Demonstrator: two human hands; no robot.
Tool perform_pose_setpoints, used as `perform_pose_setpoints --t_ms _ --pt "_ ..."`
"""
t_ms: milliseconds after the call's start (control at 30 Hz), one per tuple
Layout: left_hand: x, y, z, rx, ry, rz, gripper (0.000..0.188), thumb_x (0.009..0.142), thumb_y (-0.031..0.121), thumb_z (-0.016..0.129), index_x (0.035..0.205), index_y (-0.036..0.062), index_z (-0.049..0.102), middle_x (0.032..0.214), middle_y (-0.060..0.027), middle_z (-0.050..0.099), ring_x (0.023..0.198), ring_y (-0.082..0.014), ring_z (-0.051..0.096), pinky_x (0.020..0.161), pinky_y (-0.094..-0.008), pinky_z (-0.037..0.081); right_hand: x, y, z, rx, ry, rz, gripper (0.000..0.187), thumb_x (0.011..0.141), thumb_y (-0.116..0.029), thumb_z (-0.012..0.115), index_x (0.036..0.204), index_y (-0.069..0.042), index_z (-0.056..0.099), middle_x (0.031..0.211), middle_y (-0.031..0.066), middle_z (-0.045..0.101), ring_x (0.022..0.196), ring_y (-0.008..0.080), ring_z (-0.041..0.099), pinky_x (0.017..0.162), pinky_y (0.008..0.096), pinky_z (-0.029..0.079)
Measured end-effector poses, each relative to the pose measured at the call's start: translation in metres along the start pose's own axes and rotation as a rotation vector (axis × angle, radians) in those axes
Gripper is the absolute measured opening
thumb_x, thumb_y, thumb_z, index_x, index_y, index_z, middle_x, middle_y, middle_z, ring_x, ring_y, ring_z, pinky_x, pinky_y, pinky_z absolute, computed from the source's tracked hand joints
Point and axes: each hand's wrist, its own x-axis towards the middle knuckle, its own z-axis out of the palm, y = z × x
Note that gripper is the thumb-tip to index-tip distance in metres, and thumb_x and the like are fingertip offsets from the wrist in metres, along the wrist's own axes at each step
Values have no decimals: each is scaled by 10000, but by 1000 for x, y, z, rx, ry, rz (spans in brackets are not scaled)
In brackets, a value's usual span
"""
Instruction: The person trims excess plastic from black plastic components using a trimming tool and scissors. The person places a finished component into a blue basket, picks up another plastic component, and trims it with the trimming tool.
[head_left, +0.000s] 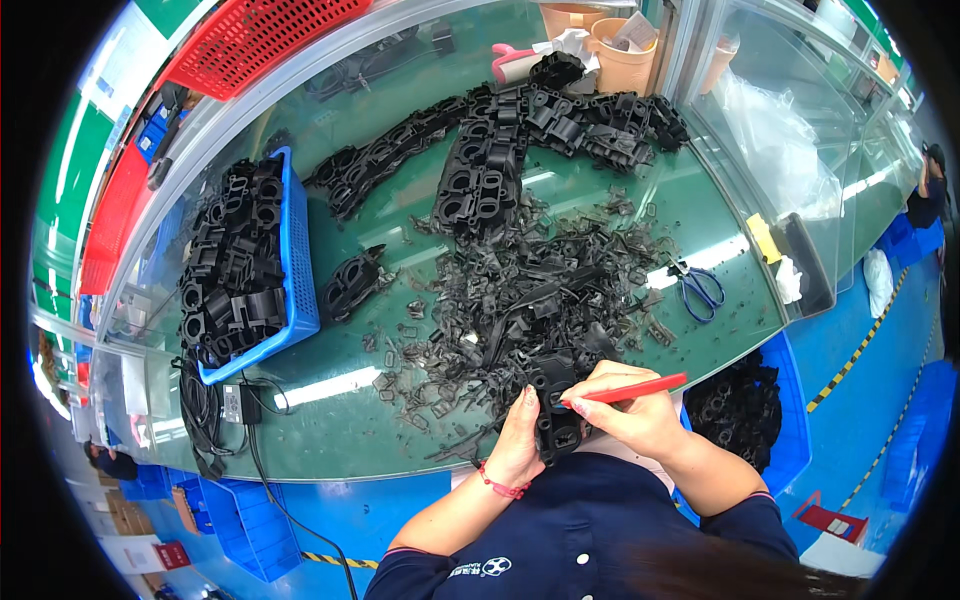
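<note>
- Nearest me, my left hand (520, 440) has its fingers wrapped round a black moulded plastic part with round openings (558, 420), holding it at the near edge of the table, just above my lap.
- My right hand (628, 412) is closed in a pen-style pinch on a slim red-handled trimming knife (630, 389), its tip touching the part's upper side.
- I judge the part light and stiff, with thin flash on its rims; it is best gripped by the thick body, away from the blade.
- Just beyond lies a heap of black plastic trimmings (520, 290), loose and likely to slide.
- To the right, blue-handled scissors (697, 287) lie apart on the green glass-topped table (400, 420).
- To the left, a blue plastic basket (300, 270) holds more black parts; further back a long pile of parts (520, 130) crosses the table.
- Open room is small: a bare strip near the front left edge.
</note>
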Motion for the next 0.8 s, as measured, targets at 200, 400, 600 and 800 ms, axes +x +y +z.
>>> perform_pose_setpoints --t_ms 200,400,600,800 --pt "1 1 6 45 8 117 663 849 600 428 1224 54 420 1130 -96 526 1030 -195 541 880 -350 467 4 -1 1 -218 -45 -209 141 743 3 659 880 -16 680 835 87 629 753 170 597 630 255 488" --pt "3 -4 16 83 27 366 531 926 405 427 1322 81 282 1274 -81 428 1183 -194 428 977 -367 391 15 9 9 -987 222 -837 266 616 -108 633 873 -41 638 874 85 645 778 231 618 659 307 516" --pt "2 2 18 2 75 360 512 924 434 402 1294 85 338 1217 -72 473 1115 -210 482 934 -382 425 46 18 -38 -942 459 -859 198 671 21 611 869 20 610 863 140 632 760 282 617 667 330 506" --pt "16 10 -7 -422 -161 206 581 869 543 398 1226 86 417 1085 -90 533 936 -213 567 765 -363 500 42 6 -35 -426 303 -353 118 815 -53 609 914 -3 651 941 99 573 901 198 557 766 308 455"
